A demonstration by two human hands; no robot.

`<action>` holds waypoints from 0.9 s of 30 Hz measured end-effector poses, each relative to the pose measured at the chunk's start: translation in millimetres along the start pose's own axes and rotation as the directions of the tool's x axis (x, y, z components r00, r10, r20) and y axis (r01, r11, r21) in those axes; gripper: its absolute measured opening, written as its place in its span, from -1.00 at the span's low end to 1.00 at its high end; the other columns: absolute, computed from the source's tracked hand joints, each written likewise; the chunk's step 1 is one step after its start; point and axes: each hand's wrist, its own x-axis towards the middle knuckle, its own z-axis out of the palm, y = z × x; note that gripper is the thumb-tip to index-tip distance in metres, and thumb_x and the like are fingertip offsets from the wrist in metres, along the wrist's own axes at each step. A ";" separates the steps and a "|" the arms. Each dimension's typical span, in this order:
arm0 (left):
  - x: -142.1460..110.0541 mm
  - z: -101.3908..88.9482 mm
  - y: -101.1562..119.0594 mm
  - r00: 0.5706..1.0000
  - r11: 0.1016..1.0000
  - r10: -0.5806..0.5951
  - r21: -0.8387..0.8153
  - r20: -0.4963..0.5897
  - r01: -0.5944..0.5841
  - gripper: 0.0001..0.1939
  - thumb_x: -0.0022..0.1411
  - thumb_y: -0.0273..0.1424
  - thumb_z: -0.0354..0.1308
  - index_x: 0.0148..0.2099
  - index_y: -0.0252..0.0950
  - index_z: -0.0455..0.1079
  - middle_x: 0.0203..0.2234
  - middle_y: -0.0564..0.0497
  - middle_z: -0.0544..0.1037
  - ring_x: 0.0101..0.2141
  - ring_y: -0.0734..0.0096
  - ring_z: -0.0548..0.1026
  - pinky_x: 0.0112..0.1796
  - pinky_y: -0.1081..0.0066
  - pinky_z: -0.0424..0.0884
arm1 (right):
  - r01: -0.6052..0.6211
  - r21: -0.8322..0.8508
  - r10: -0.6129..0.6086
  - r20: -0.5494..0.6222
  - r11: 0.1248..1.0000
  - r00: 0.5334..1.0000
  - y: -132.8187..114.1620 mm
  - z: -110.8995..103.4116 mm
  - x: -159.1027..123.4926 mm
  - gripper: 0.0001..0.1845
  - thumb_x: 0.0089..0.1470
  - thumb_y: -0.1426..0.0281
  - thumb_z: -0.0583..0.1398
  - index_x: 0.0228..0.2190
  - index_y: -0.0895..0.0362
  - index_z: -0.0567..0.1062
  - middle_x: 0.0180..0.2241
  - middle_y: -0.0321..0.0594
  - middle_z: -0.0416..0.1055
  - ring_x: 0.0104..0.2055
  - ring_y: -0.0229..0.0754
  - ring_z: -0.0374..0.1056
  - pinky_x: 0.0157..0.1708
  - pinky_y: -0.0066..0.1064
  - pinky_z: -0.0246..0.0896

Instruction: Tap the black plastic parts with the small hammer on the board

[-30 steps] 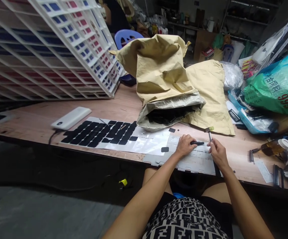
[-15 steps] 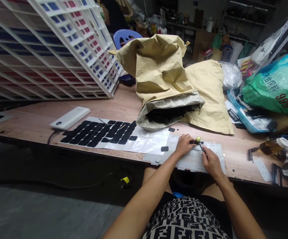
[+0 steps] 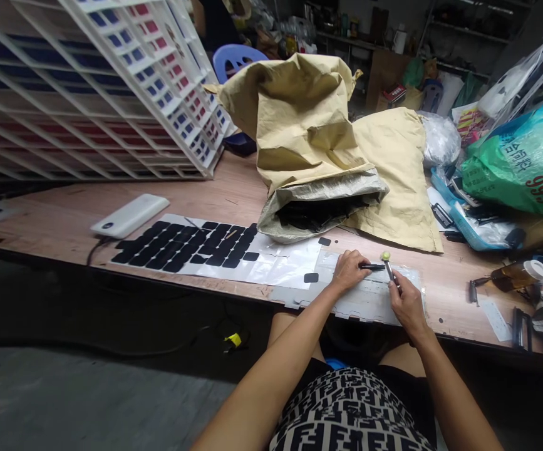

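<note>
My left hand (image 3: 348,270) is closed on one end of a slim black piece (image 3: 373,267), keeping it low over a pale grey mat (image 3: 356,302) at the table's front edge. In my right hand (image 3: 407,302) is a small hammer (image 3: 387,263) with a metal shaft and a round yellow-green head. The head stands just above the black piece's right part, apart from it. My fingers cover the hammer's grip and the left end of the piece. A black rounded pad (image 3: 311,277) lies left of my left hand.
An open tan sack (image 3: 306,125) with black pieces inside lies behind my hands. Rows of black pads cover a white sheet (image 3: 283,263) at left, near a white power bank (image 3: 130,215). A bottle of brown liquid (image 3: 510,277) lies right; a white crate (image 3: 158,94) stands far left.
The hammer and my right hand have shifted right and the head has come up off the black piece. My left hand stays in place with its hold.
</note>
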 end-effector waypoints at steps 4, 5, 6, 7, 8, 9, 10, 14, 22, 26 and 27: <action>0.2 0.1 -0.4 1.000 1.000 0.013 0.002 -0.010 -0.013 -0.84 0.13 -0.33 0.33 -0.19 -0.18 0.58 -0.28 0.03 0.53 -0.14 0.23 0.37 -0.07 0.23 0.26 | -0.077 -0.038 0.075 -0.066 0.996 0.995 10.6 -6.3 34.2 -0.55 0.20 0.29 0.08 0.07 0.14 0.50 -0.07 -0.06 0.55 -0.13 -0.07 0.47 -0.03 -0.22 0.37; 0.4 0.2 -0.5 1.000 1.000 0.015 0.002 -0.013 -0.015 -0.83 0.13 -0.34 0.33 -0.19 -0.19 0.57 -0.28 0.03 0.53 -0.13 0.22 0.36 -0.06 0.23 0.27 | -0.112 -0.067 0.106 -0.081 0.991 0.991 15.8 -6.8 45.2 -0.54 0.19 0.30 0.08 0.06 0.15 0.51 -0.08 -0.05 0.55 -0.14 -0.07 0.46 -0.03 -0.22 0.36; 0.6 0.2 -0.5 1.000 1.000 0.017 0.003 -0.015 -0.017 -0.83 0.13 -0.34 0.33 -0.19 -0.19 0.57 -0.28 0.03 0.53 -0.13 0.22 0.37 -0.06 0.22 0.27 | -0.152 -0.102 0.142 -0.098 0.983 0.985 21.7 -6.7 56.3 -0.53 0.17 0.32 0.07 0.06 0.17 0.51 -0.08 -0.05 0.55 -0.14 -0.06 0.45 -0.03 -0.22 0.34; 0.7 0.2 -0.5 1.000 1.000 0.018 0.003 -0.016 -0.018 -0.84 0.13 -0.34 0.33 -0.19 -0.19 0.56 -0.28 0.03 0.53 -0.14 0.22 0.37 -0.06 0.22 0.27 | -0.197 -0.139 0.181 -0.115 0.971 0.977 28.0 -6.0 67.1 -0.52 0.15 0.34 0.07 0.05 0.18 0.51 -0.08 -0.03 0.54 -0.14 -0.05 0.44 -0.03 -0.22 0.32; 0.7 0.3 -0.5 1.000 1.000 0.019 0.002 -0.017 -0.019 -0.84 0.13 -0.34 0.33 -0.19 -0.19 0.56 -0.28 0.03 0.52 -0.14 0.22 0.37 -0.07 0.22 0.27 | -0.237 -0.173 0.218 -0.125 0.956 0.968 34.4 -4.9 77.2 -0.52 0.14 0.36 0.06 0.04 0.19 0.52 -0.09 -0.02 0.54 -0.13 -0.05 0.42 -0.04 -0.23 0.30; 0.6 0.4 -0.5 1.000 1.000 0.021 0.001 -0.016 -0.021 -0.84 0.13 -0.34 0.33 -0.20 -0.19 0.55 -0.29 0.03 0.52 -0.15 0.22 0.37 -0.07 0.23 0.28 | -0.275 -0.204 0.252 -0.129 0.940 0.959 40.5 -3.3 86.2 -0.52 0.12 0.38 0.06 0.04 0.20 0.52 -0.09 -0.01 0.53 -0.12 -0.04 0.41 -0.04 -0.24 0.28; 0.5 0.6 -0.5 1.000 1.000 0.022 -0.002 -0.016 -0.022 -0.84 0.12 -0.34 0.33 -0.20 -0.20 0.55 -0.29 0.03 0.52 -0.16 0.23 0.37 -0.08 0.23 0.28 | -0.305 -0.229 0.283 -0.127 0.924 0.951 46.2 -1.6 93.8 -0.52 0.12 0.40 0.05 0.03 0.20 0.52 -0.10 0.00 0.53 -0.12 -0.03 0.39 -0.05 -0.25 0.26; 1.1 1.8 -2.3 0.999 1.000 0.029 -0.002 -0.020 -0.029 -0.85 0.12 -0.35 0.33 -0.21 -0.20 0.54 -0.29 0.03 0.51 -0.15 0.23 0.38 -0.08 0.24 0.28 | -0.371 -0.272 0.357 -0.102 0.888 0.929 61.0 5.7 109.6 -0.54 0.11 0.41 0.05 0.01 0.18 0.52 -0.15 -0.02 0.50 -0.14 -0.05 0.36 -0.08 -0.30 0.19; -24.0 -10.8 10.1 0.986 0.987 0.151 -0.045 -0.070 -0.155 -0.83 0.18 -0.30 0.30 -0.19 -0.24 0.50 -0.27 -0.01 0.52 -0.20 0.25 0.38 -0.13 0.26 0.29 | -0.371 -0.345 0.339 -0.152 0.862 0.928 61.3 12.7 107.8 -0.56 0.12 0.42 0.07 0.01 0.18 0.53 -0.12 0.00 0.35 -0.04 -0.01 0.24 0.01 -0.26 0.13; -99.2 -9.3 26.0 0.946 0.940 0.324 -0.109 -0.029 -0.325 -0.81 0.19 -0.28 0.27 -0.19 -0.28 0.51 -0.38 -0.03 0.50 -0.31 0.29 0.38 -0.24 0.31 0.29 | -0.378 -0.298 0.338 -0.178 0.877 0.924 62.5 14.5 107.2 -0.55 0.11 0.41 0.09 0.01 0.16 0.54 -0.10 -0.03 0.24 -0.02 -0.03 0.22 0.00 -0.30 0.17; -120.5 -6.0 27.1 0.933 0.923 0.359 -0.159 0.027 -0.351 -0.81 0.19 -0.29 0.25 -0.18 -0.28 0.52 -0.40 -0.01 0.50 -0.34 0.32 0.40 -0.27 0.33 0.30 | -0.382 -0.296 0.348 -0.162 0.876 0.924 63.0 14.9 107.5 -0.55 0.12 0.41 0.08 0.03 0.15 0.52 -0.11 -0.04 0.24 -0.04 -0.04 0.23 -0.01 -0.30 0.18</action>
